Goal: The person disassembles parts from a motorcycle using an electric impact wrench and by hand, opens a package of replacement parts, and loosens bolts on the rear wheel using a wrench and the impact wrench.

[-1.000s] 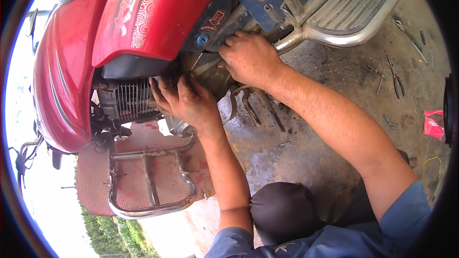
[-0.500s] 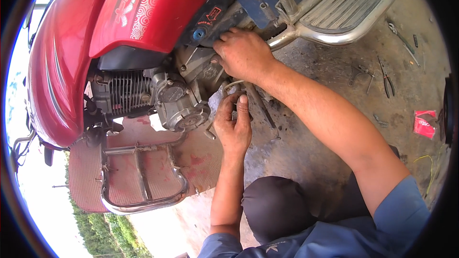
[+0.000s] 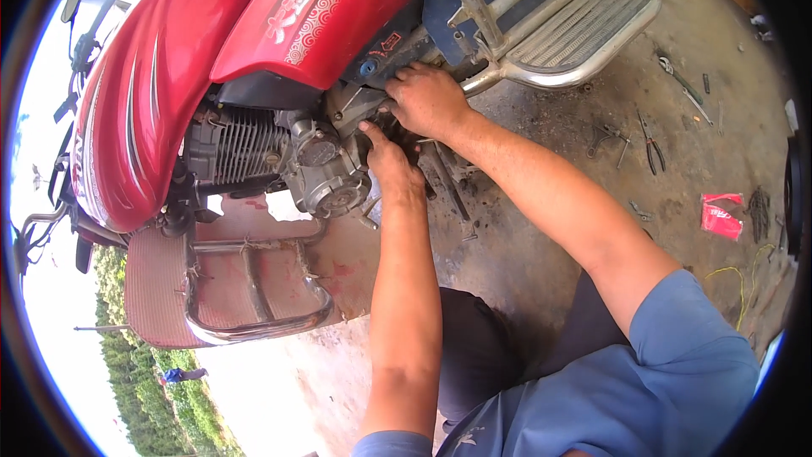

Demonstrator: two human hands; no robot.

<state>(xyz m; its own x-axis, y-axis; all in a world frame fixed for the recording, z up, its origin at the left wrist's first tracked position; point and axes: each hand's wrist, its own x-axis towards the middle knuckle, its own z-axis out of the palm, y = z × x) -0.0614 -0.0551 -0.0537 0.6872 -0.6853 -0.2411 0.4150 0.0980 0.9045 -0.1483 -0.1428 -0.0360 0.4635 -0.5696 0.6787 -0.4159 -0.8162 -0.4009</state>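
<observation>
A red motor tricycle or motorcycle with a grey finned engine point(image 3: 241, 152) stands in front of me. My right hand point(image 3: 430, 101) is closed at the rear of the engine casing, below a blue round lock point(image 3: 369, 68). Its fingers curl over a part I cannot make out. Just below it, my left hand point(image 3: 391, 156) reaches up against the engine, thumb stretched along the casing point(image 3: 348, 114). The other left fingers are hidden behind the hand, so their grip does not show. Close by the left hand, a dark metal bar point(image 3: 448, 182) slants down.
A ribbed footboard point(image 3: 584, 30) with a metal tube frame juts out at upper right. Pliers point(image 3: 650, 142), an adjustable wrench point(image 3: 683, 89), a red packet point(image 3: 721, 216) and dark gloves point(image 3: 759, 213) lie on the floor. At left is a bent tube guard point(image 3: 254, 288). A distant person point(image 3: 182, 375) stands outside.
My left hand has risen from below the engine to its casing, close beside the right hand. The right hand stays at the same spot. The view has shifted, bringing more floor into sight.
</observation>
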